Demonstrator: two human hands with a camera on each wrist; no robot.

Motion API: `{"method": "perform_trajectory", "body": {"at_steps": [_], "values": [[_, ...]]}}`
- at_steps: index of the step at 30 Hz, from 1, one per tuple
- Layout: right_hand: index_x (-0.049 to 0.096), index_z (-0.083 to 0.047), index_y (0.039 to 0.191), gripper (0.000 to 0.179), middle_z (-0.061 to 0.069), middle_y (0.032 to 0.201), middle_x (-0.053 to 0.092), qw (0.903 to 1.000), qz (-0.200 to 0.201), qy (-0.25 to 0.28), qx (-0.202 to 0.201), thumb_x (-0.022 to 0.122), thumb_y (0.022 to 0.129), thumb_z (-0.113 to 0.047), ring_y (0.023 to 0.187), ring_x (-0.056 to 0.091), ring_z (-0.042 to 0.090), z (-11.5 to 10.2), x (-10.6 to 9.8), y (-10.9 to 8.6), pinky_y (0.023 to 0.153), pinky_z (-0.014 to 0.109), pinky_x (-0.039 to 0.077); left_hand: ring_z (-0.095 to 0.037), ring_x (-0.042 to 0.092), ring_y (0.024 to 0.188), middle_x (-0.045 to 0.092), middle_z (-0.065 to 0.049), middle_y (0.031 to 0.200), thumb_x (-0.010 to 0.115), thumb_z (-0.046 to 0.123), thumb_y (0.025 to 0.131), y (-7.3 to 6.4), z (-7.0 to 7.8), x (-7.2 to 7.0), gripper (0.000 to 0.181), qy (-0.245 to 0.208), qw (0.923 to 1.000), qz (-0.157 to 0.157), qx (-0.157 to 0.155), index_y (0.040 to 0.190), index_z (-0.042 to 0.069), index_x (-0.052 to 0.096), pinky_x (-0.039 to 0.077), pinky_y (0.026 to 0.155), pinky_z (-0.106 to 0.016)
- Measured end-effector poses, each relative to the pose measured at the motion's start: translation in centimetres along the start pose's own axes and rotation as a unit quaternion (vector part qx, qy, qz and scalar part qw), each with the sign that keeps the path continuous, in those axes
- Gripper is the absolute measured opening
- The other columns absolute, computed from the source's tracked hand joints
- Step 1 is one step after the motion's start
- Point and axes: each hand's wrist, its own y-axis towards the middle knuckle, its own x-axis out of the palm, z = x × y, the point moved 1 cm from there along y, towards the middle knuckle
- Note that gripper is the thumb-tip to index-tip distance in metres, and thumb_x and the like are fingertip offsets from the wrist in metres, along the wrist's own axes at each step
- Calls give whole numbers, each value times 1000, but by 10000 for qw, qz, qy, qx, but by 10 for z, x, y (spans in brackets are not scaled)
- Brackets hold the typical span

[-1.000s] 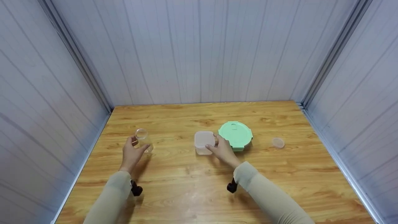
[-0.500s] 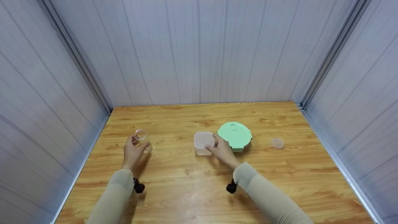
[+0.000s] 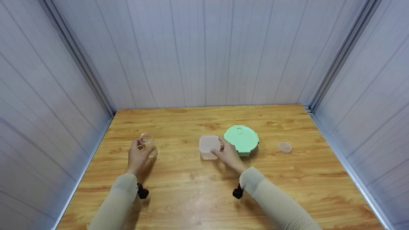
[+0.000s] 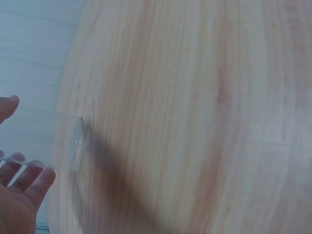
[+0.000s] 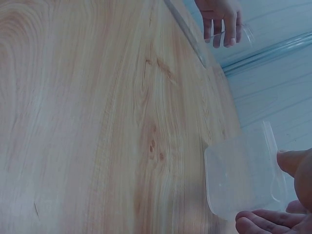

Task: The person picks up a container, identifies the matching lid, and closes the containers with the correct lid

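My left hand (image 3: pixel 138 156) grips a clear, see-through cylindrical jar (image 3: pixel 147 146) on the left side of the table, thumb on one side and fingers on the other. In the left wrist view the base of the jar (image 4: pixel 75 146) is close to the wood; whether it touches cannot be told. Near the middle, my right hand (image 3: pixel 228 156) holds a frosted square food container (image 3: pixel 209 143) by its right side, between thumb and fingers. The container's flat top faces up, and in the right wrist view its bottom end (image 5: pixel 214 183) is at the tabletop.
Right behind the right hand sits a round container with a mint-green clip lid (image 3: pixel 241 139), close to the square container. Farther right lies a small round translucent lid-like disc (image 3: pixel 285 147). Pale panel walls (image 3: pixel 204 64) enclose the wooden table (image 3: pixel 191 191) at the back and sides.
The left hand and the clear jar have shifted very slightly to the right, the jar's rim tipping a little. The right hand and the square container stay where they were.
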Motion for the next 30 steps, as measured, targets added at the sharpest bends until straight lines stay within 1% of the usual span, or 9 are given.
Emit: {"method": "perform_trajectory", "body": {"at_steps": [4, 8, 11, 13, 19, 25, 30], "values": [[44, 11, 158, 74, 18, 117, 79, 10000, 61, 1, -35, 77, 102, -24, 108, 76, 30, -1, 0, 0, 93, 46, 62, -38, 53, 133, 52, -25, 140, 76, 18, 103, -2, 2, 1, 54, 127, 9999, -45, 101, 142, -2, 46, 51, 107, -49], [44, 11, 158, 74, 17, 115, 79, 10000, 86, -21, -44, 77, 102, -24, 106, 76, 27, -2, 0, 0, 92, 44, 62, -39, 52, 137, 53, -24, 145, 76, 17, 103, -5, 5, 2, 57, 168, 9997, -107, 136, 147, -2, 45, 50, 111, -51], [44, 11, 158, 74, 17, 115, 79, 9999, 102, -14, -53, 78, 102, -23, 107, 75, 28, -3, 0, -1, 94, 45, 61, -40, 52, 139, 53, -25, 150, 76, 15, 103, -7, 8, 3, 61, 180, 9995, -175, 199, 151, -3, 44, 49, 114, -53], [44, 11, 158, 74, 17, 115, 79, 9999, 106, 5, -59, 77, 102, -23, 108, 75, 29, -3, 0, -1, 95, 46, 61, -40, 52, 139, 53, -24, 150, 76, 15, 102, -9, 9, 4, 61, 180, 9993, -206, 253, 151, -3, 45, 49, 115, -53], [43, 10, 159, 73, 20, 121, 78, 10000, 51, 53, -47, 77, 103, -23, 113, 76, 31, -3, 0, -1, 98, 48, 61, -39, 56, 133, 57, -23, 144, 77, 13, 101, -14, 13, 8, 58, 130, 9987, -218, 447, 148, -4, 48, 51, 111, -52], [43, 9, 160, 74, 23, 126, 76, 10000, 17, 28, 2, 77, 103, -23, 117, 75, 34, -2, 0, -1, 98, 48, 62, -37, 56, 131, 58, -23, 142, 78, 13, 101, -20, 19, 13, 60, 102, 9986, -240, 471, 150, -3, 48, 51, 113, -52], [43, 9, 160, 73, 23, 125, 77, 10000, 0, -34, 37, 77, 103, -23, 116, 75, 33, -2, 1, -2, 98, 48, 62, -38, 54, 134, 57, -22, 144, 80, 12, 99, -24, 22, 16, 62, 89, 9985, -303, 451, 151, -1, 48, 51, 115, -53]]}}
